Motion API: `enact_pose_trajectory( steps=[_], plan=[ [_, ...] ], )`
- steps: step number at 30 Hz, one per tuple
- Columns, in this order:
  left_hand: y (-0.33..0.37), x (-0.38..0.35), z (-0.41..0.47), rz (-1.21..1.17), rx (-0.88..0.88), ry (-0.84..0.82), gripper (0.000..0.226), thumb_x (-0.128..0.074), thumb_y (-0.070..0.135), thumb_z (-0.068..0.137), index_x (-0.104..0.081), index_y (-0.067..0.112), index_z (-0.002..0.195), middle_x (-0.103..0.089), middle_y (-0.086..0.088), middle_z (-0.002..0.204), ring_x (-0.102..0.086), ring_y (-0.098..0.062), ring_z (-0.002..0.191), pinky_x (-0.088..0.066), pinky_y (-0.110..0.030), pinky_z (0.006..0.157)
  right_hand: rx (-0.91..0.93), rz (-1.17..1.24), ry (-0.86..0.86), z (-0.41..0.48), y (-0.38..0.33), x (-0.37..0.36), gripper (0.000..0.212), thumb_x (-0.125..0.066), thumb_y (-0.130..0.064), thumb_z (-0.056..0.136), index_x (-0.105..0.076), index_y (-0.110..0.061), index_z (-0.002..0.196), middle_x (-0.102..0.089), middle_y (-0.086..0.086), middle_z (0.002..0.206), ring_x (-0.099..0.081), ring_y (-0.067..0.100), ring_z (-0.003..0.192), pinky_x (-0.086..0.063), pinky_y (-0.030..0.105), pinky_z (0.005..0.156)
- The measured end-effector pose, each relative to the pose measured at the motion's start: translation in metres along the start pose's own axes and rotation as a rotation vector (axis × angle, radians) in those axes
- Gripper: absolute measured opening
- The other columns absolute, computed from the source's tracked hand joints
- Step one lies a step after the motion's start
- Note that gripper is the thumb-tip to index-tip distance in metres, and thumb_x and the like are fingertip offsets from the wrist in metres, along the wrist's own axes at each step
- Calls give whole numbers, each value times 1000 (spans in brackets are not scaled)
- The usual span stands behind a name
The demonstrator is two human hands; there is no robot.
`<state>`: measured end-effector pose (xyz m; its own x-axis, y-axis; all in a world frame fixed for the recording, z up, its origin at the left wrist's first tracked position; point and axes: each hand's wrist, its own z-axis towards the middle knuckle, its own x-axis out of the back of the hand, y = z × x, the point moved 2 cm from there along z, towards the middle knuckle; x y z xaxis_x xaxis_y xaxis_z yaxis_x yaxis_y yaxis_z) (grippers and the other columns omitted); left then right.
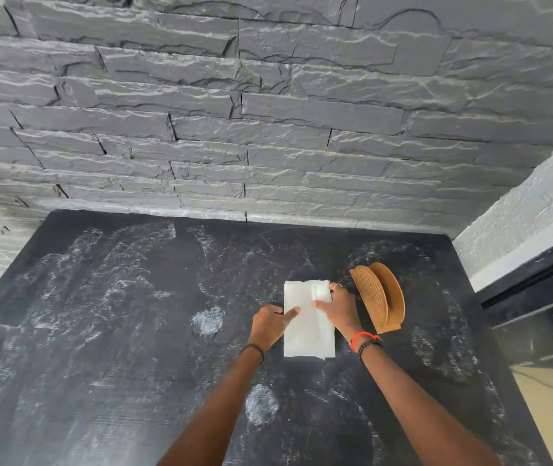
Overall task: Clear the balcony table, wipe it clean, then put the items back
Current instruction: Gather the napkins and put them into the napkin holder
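Seemingly the putting-back step: pinching the white napkins (307, 334) by their side edges with left hand (268, 326) and right hand (339, 309), flat on the table (100, 331) toward its right edge, just beside the wicker holder (381, 297). Next, probably: lifting, squaring up, slotting upright between the holder's sides.

Left wrist wears black band (254, 350); right, red-and-beaded bands (364, 340).

white napkin stack (308, 334) flat mid-table | wooden napkin holder (381, 297) upright, just right | black table (100, 331) smeared
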<state>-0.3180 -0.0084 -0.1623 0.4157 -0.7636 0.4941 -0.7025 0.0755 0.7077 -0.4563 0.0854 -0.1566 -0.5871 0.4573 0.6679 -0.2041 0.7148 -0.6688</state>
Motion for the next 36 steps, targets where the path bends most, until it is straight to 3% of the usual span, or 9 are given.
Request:
enact_pose_trajectory(
  steps=[6,8,11,14,18,21,23,27,36],
  plan=[
    [9,-11,-2,-66,32,21,57,-73,35,83,-29,17,52,-29,2,58,-49,-27,68,-39,-41,65,-22,-4,-32,-1,2,-6,50,-76,-15,78,-57,-4,123,-67,12,117,-63,27,107,-49,31,84],
    [8,-13,-2,-105,49,16,48,-71,29,86,-34,17,57,-34,2,62,-47,-19,63,-38,-35,60,-30,10,-34,-4,3,-6,52,-77,-15,77,-57,-5,124,-67,11,116,-64,25,104,-49,28,80],
    [9,-12,-4,-310,56,-30,28,-67,21,88,-45,15,71,-47,1,68,-45,-12,60,-38,-25,56,-22,65,-27,-10,3,-2,46,-78,-17,75,-59,-6,116,-70,9,108,-64,20,93,-47,26,73],
    [10,-6,-12,-613,102,-111,13,-64,14,89,-53,8,91,-65,-12,89,-64,-27,77,-55,-41,75,-25,168,-51,-18,3,3,41,-77,-21,78,-60,-6,112,-70,7,105,-66,21,93,-50,25,71],
    [10,4,-20,-854,94,-180,19,-59,7,90,-51,8,107,-66,-12,98,-65,-26,83,-57,-38,71,-159,554,-206,-39,5,7,36,-68,-34,86,-64,-6,107,-71,9,106,-67,21,97,-53,24,72],
    [12,9,-27,-918,33,-253,28,-55,2,90,-52,10,117,-66,-13,104,-65,-27,87,-56,-37,69,-287,927,-433,-56,10,8,43,-62,-40,90,-64,-7,116,-69,13,116,-63,26,110,-50,43,98],
    [12,9,-33,-906,0,-298,31,-55,1,90,-53,12,119,-67,-13,107,-65,-27,90,-56,-37,69,-307,1007,-493,-65,13,10,41,-63,-38,89,-63,-11,120,-68,13,119,-61,29,115,-49,48,98],
    [14,7,-44,-885,-50,-304,27,-56,-3,89,-58,15,109,-67,-12,106,-64,-28,91,-56,-41,77,-273,968,-424,-83,17,19,37,-72,-22,83,-61,-13,117,-71,9,112,-66,25,106,-57,37,75],
    [41,-13,-54,-807,-61,-247,33,-63,3,89,-57,2,122,-64,-14,121,-64,-27,103,-54,-28,77,-85,842,-158,-106,20,73,30,-71,-9,83,-63,-15,111,-69,8,111,-65,25,104,-57,40,84]
  ],
)
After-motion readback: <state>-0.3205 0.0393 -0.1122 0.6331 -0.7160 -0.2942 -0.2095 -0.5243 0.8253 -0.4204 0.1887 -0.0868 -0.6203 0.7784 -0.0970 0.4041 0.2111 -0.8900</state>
